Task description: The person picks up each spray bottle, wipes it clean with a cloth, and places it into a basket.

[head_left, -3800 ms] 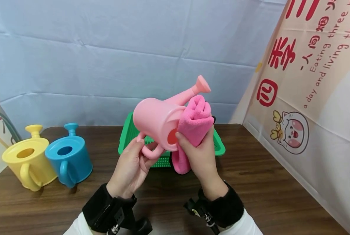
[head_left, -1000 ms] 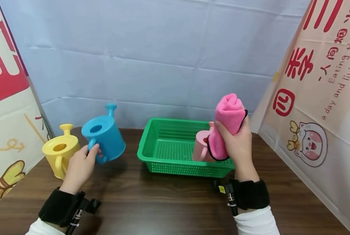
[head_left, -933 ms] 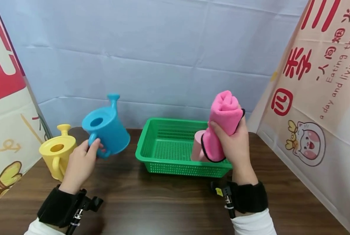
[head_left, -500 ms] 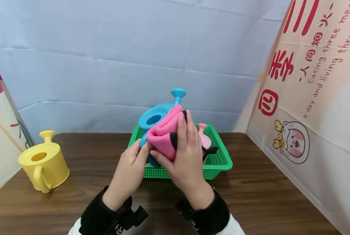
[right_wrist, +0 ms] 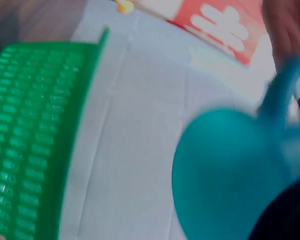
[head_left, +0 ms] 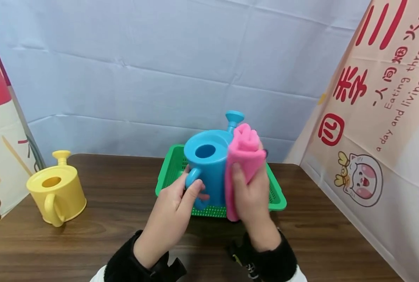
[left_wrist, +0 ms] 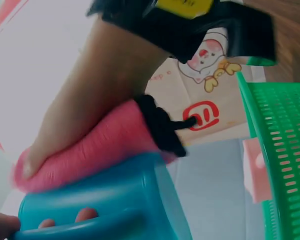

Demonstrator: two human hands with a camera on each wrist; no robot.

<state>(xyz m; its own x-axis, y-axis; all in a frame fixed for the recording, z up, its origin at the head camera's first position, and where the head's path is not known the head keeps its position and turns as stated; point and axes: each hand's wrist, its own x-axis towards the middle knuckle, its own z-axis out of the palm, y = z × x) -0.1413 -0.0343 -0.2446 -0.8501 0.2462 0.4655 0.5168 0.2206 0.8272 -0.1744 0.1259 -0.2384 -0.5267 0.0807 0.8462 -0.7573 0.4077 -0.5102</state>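
My left hand (head_left: 170,213) grips the handle of a blue toy watering can (head_left: 209,172), held roughly upright above the green basket. A folded pink cloth (head_left: 244,152) with black edging is in my right hand (head_left: 254,201), which presses it against the can's right side. In the left wrist view the cloth (left_wrist: 95,155) lies along the can's wall (left_wrist: 105,192). The blurred right wrist view shows the can's underside (right_wrist: 215,170). A pink watering can (left_wrist: 257,172) shows beside the basket's rim in the left wrist view; the head view hides it.
The green plastic basket (head_left: 168,168) stands behind and below the hands on the dark wooden table (head_left: 117,219). A yellow watering can (head_left: 59,196) stands at the left. Pale blue cloth (head_left: 142,98) hangs behind; a printed sheet (head_left: 336,164) hangs at the right.
Earlier both hands held the pink can and cloth; the pink can then stood in the basket. The blue can was lifted from the left and brought to the middle, where the cloth meets its side.
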